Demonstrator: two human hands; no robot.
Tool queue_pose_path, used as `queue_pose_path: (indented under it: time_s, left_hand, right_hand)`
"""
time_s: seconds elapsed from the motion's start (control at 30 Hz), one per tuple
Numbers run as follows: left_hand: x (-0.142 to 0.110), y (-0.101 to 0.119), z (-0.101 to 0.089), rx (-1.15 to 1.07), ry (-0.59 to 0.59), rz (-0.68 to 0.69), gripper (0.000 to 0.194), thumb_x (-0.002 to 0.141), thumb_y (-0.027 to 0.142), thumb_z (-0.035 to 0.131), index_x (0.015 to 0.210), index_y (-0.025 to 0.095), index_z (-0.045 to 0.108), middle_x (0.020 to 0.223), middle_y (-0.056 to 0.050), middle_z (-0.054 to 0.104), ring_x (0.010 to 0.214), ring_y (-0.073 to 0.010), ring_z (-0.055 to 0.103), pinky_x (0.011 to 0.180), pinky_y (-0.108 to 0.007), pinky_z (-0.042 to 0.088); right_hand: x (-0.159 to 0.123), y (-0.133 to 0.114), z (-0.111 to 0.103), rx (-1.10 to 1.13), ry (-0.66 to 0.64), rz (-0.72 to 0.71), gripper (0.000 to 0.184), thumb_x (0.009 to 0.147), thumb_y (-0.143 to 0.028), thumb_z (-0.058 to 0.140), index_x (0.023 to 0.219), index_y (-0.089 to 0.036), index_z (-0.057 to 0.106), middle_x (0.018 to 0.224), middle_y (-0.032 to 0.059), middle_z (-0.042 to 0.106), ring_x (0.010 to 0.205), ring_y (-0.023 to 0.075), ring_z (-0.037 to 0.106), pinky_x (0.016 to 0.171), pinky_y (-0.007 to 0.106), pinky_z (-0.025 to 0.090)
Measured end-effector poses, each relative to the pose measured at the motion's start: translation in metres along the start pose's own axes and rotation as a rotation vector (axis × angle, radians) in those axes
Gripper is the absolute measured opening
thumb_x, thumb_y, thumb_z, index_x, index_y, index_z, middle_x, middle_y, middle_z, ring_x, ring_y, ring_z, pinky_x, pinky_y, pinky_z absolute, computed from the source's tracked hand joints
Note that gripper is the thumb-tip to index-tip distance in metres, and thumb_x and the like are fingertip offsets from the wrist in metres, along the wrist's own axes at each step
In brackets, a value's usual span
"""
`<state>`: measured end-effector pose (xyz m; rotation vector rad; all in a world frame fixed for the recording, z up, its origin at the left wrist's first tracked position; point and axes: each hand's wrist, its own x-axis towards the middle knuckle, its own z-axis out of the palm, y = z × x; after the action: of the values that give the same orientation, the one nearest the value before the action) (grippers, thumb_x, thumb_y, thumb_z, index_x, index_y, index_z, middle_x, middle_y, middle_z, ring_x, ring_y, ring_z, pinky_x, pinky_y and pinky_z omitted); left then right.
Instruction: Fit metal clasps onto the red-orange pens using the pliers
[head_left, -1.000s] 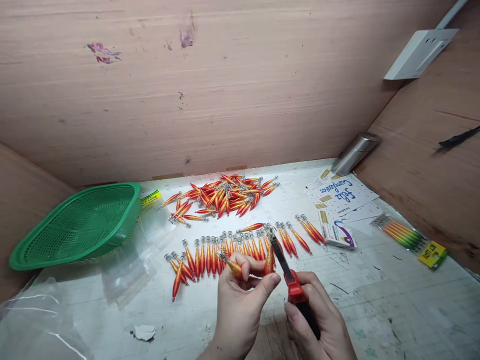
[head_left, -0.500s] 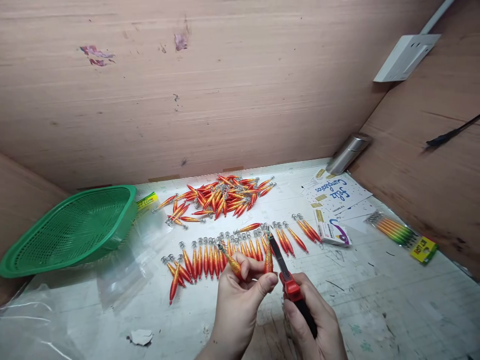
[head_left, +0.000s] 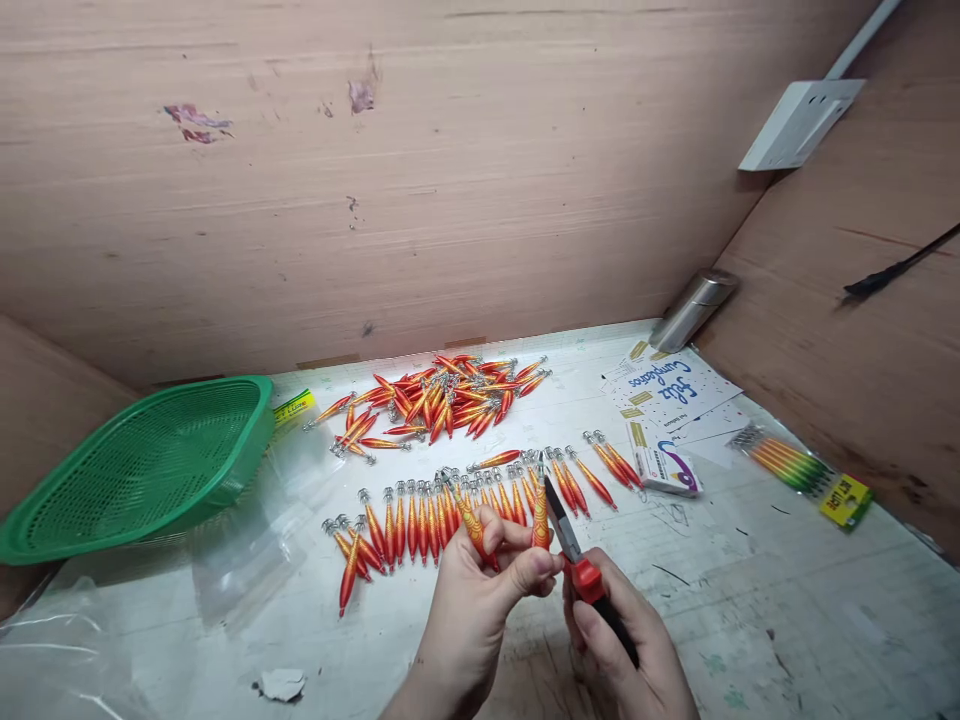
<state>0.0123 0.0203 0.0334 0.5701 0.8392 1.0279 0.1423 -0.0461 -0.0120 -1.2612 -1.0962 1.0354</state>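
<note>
My left hand (head_left: 480, 610) is closed on two red-and-orange lures (head_left: 540, 520), one between thumb and forefinger, another sticking out to the left. My right hand (head_left: 626, 650) grips red-handled pliers (head_left: 581, 570), whose tip points up at the top of the upright lure. Just beyond my hands lies a row of the same lures (head_left: 450, 505) side by side on the table. Farther back sits a loose pile of lures (head_left: 442, 395).
A green plastic basket (head_left: 142, 465) stands at the left, clear bags (head_left: 247, 555) in front of it. At the right lie a printed card (head_left: 671, 385), a small box (head_left: 667, 465), a packet of striped sticks (head_left: 802, 470) and a metal cylinder (head_left: 694, 305). Wooden walls enclose the table.
My hands have stayed close together, with the lure in my left hand tilted slightly and the pliers' tip brought nearer to it. The view has shifted a little.
</note>
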Motion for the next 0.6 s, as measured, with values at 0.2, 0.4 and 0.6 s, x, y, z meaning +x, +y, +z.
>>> queue_pose_path:
  time_s: [0.2,0.4,0.6]
  left_hand:
    - [-0.003,0.000,0.001,0.039,0.050,0.037,0.057,0.060,0.023,0.092,0.068,0.021,0.035,0.067,0.007,0.064,0.058,-0.0064,0.056,0.061,-0.022,0.048]
    - [-0.005,0.000,0.000,0.049,0.069,0.085,0.055,0.061,0.021,0.091,0.068,0.021,0.036,0.069,0.007,0.066,0.062,-0.0068,0.057,0.063,-0.020,0.047]
    - [-0.009,0.001,0.009,0.009,0.127,0.120,0.056,0.058,0.019,0.092,0.067,0.021,0.037,0.067,0.008,0.065,0.061,-0.0067,0.058,0.061,-0.018,0.047]
  right_hand:
    - [-0.001,-0.003,0.004,-0.081,0.032,-0.155,0.026,0.100,-0.042,0.046,0.086,-0.024,0.060,0.087,0.0023,0.053,0.079,0.0182,0.053,0.069,0.029,0.044]
    - [-0.002,-0.012,0.006,-0.163,0.053,-0.204,0.021,0.101,-0.039,0.046,0.090,-0.025,0.058,0.090,0.0013,0.052,0.082,0.0175,0.052,0.073,0.028,0.042]
    - [-0.004,-0.013,0.009,-0.176,0.059,-0.201,0.020,0.101,-0.038,0.045,0.088,-0.025,0.054,0.090,0.0016,0.053,0.082,0.0175,0.053,0.072,0.027,0.042]
